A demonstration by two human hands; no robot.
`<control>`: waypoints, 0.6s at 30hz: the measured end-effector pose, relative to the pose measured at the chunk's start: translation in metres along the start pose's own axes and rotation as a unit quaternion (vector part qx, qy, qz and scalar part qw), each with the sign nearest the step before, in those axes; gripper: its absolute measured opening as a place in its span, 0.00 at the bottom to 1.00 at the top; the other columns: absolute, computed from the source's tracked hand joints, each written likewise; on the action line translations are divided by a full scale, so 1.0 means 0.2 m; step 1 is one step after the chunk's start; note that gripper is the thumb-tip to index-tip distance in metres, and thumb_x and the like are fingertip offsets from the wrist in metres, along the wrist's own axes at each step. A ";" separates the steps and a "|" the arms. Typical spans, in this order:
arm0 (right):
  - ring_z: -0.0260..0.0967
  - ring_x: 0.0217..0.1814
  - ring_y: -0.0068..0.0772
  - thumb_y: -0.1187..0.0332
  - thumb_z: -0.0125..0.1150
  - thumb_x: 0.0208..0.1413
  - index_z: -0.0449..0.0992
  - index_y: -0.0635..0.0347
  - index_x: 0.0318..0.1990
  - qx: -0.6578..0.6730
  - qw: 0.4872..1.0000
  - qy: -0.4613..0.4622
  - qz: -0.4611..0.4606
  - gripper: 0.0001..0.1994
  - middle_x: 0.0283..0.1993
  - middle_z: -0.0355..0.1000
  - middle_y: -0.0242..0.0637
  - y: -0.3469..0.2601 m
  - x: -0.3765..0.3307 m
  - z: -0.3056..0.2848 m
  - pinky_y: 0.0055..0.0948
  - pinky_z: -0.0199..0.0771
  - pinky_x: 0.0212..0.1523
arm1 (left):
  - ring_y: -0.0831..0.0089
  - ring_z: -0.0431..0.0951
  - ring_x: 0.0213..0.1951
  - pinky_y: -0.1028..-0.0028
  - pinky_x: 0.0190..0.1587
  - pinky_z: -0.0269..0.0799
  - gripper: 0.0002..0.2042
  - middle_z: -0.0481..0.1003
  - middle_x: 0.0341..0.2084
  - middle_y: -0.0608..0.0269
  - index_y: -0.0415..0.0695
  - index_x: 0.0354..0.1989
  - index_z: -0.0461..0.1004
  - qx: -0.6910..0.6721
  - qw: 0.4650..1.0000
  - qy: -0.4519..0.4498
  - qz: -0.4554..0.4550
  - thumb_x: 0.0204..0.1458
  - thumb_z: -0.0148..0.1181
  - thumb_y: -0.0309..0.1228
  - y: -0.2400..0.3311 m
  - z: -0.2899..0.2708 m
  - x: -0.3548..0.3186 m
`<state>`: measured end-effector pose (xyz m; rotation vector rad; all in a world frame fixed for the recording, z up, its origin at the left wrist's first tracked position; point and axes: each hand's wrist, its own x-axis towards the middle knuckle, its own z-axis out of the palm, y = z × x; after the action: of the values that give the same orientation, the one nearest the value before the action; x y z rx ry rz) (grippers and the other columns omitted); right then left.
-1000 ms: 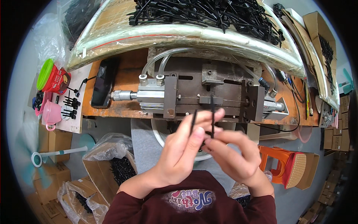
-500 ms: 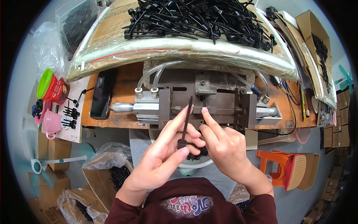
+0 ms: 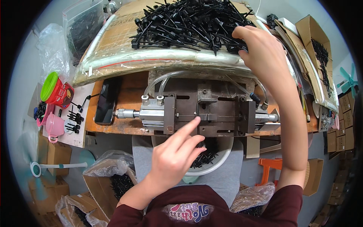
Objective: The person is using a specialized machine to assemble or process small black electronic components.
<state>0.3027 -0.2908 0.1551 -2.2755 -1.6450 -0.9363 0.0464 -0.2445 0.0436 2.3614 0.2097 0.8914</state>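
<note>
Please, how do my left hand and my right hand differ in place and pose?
Your left hand is at the brown metal fixture; your right hand is farther forward, at the black cable-tie pile. The left hand's index finger extends nearly straight, while the right hand's fingers curve. Both are bare.

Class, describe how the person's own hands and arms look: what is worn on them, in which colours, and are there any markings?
The left hand and right hand are ungloved, with no markings visible. Plain maroon sleeves, left and right, stop well short of the wrists, leaving the arms bare beyond. No cables show on them.
</note>
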 end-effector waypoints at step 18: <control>0.70 0.34 0.42 0.82 0.58 0.46 0.72 0.67 0.39 0.105 0.992 -0.013 -0.071 0.10 0.35 0.75 0.43 0.19 0.04 0.08 0.33 0.72 0.40 | 0.70 0.74 0.19 0.76 0.26 0.72 0.12 0.75 0.55 0.56 0.44 0.33 0.77 0.111 0.991 -0.048 0.053 0.40 0.71 0.29 -0.08 0.15 0.01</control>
<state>0.3449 -0.2902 0.1549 -2.0640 -1.8422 -0.7240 0.0694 -0.2458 0.0178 2.6367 0.1524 0.8375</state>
